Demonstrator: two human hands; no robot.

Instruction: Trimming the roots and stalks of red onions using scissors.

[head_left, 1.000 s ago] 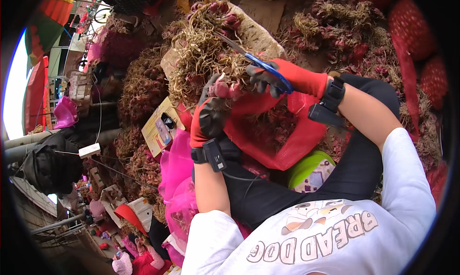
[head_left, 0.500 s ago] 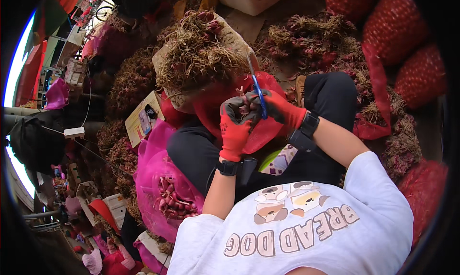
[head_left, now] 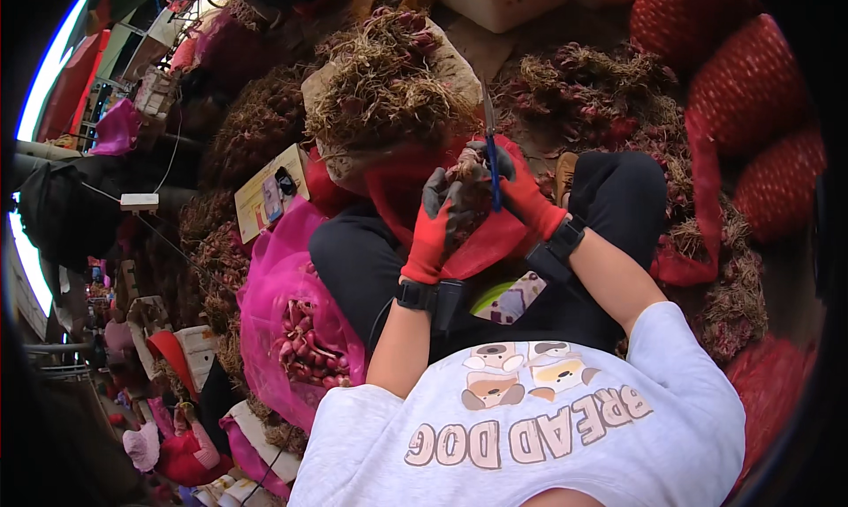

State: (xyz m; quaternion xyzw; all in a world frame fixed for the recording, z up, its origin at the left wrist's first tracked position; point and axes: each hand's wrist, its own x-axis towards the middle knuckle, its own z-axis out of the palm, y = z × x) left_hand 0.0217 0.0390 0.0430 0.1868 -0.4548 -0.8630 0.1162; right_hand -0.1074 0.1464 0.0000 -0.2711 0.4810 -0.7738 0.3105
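Onions (head_left: pixel 466 164), a small bunch gripped in the left hand (head_left: pixel 441 217), look light and firm, with dry skins that may slip, so the round bulbs seem the best hold. Close beside them, the right hand (head_left: pixel 526 189) is closed around blue-handled scissors (head_left: pixel 495 173).

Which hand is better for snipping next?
Probably the right hand: it holds the scissors, blades pointing away from the body. The left hand is busy holding bulbs.
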